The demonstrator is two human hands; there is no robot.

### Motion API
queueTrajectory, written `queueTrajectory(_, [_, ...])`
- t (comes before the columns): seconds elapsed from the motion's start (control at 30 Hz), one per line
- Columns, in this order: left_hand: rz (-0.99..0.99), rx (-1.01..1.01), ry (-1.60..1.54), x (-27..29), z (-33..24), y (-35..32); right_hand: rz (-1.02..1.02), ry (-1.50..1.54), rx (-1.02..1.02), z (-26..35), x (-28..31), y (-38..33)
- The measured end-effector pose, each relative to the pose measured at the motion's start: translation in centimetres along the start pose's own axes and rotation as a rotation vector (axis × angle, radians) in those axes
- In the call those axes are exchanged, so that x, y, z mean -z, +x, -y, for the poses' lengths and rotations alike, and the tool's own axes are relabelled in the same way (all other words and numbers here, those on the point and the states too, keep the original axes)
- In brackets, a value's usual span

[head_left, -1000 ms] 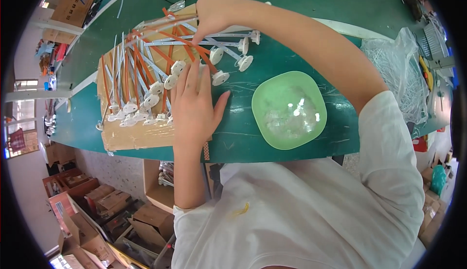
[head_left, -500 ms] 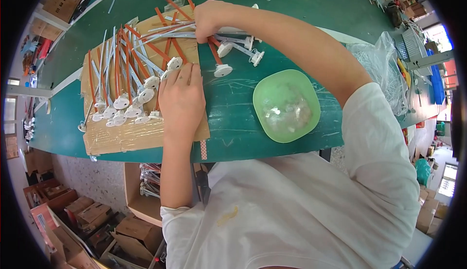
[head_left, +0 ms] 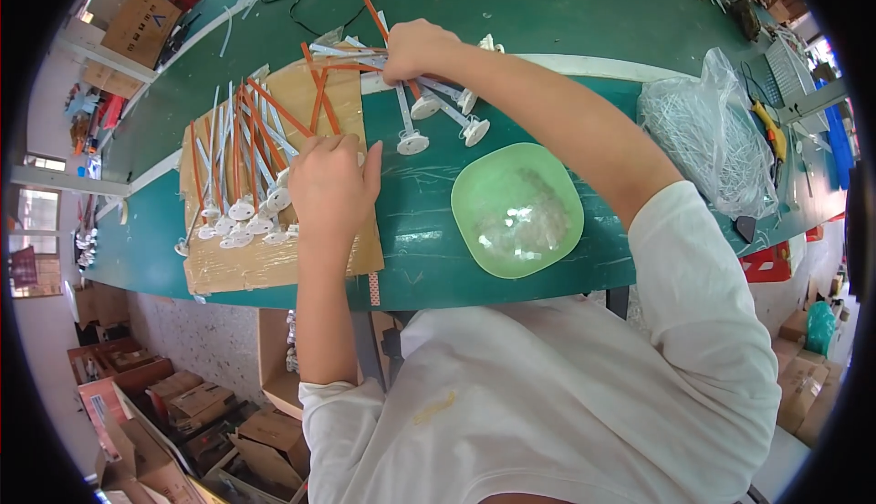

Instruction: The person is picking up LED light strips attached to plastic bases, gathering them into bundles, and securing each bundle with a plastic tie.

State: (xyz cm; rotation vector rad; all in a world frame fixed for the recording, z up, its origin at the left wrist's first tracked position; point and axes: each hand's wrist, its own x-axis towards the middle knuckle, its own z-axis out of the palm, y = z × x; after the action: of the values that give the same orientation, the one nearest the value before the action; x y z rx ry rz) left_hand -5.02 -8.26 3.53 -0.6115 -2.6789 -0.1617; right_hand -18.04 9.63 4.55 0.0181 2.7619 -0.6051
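Observation:
Many thin orange and silvery strips with round white plastic ends (head_left: pixel 242 209) lie in a loose pile on a brown cardboard sheet (head_left: pixel 274 271). My left hand (head_left: pixel 328 185) is over the right side of this pile, fingers curled and thumb held apart; its fingertips are hidden, so what they grip does not show. Farther out, past the cardboard's right edge, my right hand (head_left: pixel 422 51) is closed around a bundle of the same strips (head_left: pixel 406 107). Their white ends fan out toward me below that hand, while the other ends stick out leftward over the cardboard.
A light green bowl (head_left: pixel 465 239) holding small clear pieces stands on the green table (head_left: pixel 411 271), right of the cardboard. A clear bag of thin white strips (head_left: pixel 707 144) lies farther right. Cardboard boxes (head_left: pixel 196 399) stand on the floor at lower left. A black cable (head_left: pixel 306 20) lies at the back.
My right hand has moved right, away from the cardboard, with the bundle in it. My left hand's fingers, stretched out before, are now curled. The whole view has shifted slightly.

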Motion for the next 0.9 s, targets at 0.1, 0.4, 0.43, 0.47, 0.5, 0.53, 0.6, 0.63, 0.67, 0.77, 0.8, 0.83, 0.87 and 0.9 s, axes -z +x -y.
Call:
queueTrajectory(0.1, [0.031, 0.078, -0.023, -0.4, -0.5, 0.6, 0.007, -0.006, -0.003, 0.1, 0.6, -1.1])
queueTrajectory(0.4, [0.18, -0.061, 0.041, -0.4, -0.2, 2.3, -0.104, 0.091, 0.274, -8.5, 5.7, -0.6])
queueTrajectory(0.43, [0.164, -0.077, 0.039, -0.1, -0.9, 3.2, -0.125, 0.086, 0.266, -9.2, 6.7, -1.9])
queueTrajectory(0.47, [0.104, -0.013, -0.215, 0.3, -1.9, 4.4, -0.195, 0.215, 0.358, -10.1, 7.4, -3.4])
queueTrajectory(0.5, [0.049, 0.053, -0.469, 0.4, -3.0, 5.4, -0.261, 0.343, 0.454, -10.5, 8.0, -5.1])
queueTrajectory(0.53, [0.04, 0.037, -0.477, 0.0, -4.0, 6.8, -0.32, 0.33, 0.474, -10.8, 8.4, -6.5])
queueTrajectory(0.6, [0.061, 0.053, -0.999, -1.0, -6.7, 10.2, -0.369, 0.366, 0.532, -11.8, 7.7, -7.2])
queueTrajectory(0.63, [0.062, 0.026, -1.005, -1.1, -8.2, 11.7, -0.399, 0.41, 0.597, -12.2, 7.5, -7.5])
queueTrajectory(0.67, [0.104, 0.02, -1.301, -1.1, -9.7, 13.1, -0.422, 0.406, 0.587, -12.7, 7.6, -7.8])
queueTrajectory(0.77, [0.226, 0.028, -1.712, -1.2, -12.5, 16.1, -0.391, 0.398, 0.545, -13.7, 7.3, -9.2])
queueTrajectory(0.8, [0.237, 0.01, -1.742, -1.0, -13.5, 16.9, -0.384, 0.397, 0.573, -14.2, 8.0, -10.0])
queueTrajectory(0.83, [0.245, -0.005, -1.771, -0.9, -14.4, 17.2, -0.375, 0.395, 0.604, -14.8, 8.4, -10.5])
queueTrajectory(0.87, [0.261, -0.013, -1.774, -0.8, -15.1, 17.3, -0.473, 0.451, 0.632, -15.4, 8.1, -10.3])
queueTrajectory(0.9, [0.234, -0.039, -1.746, -0.7, -15.9, 17.5, -0.486, 0.448, 0.617, -16.1, 8.0, -10.1])
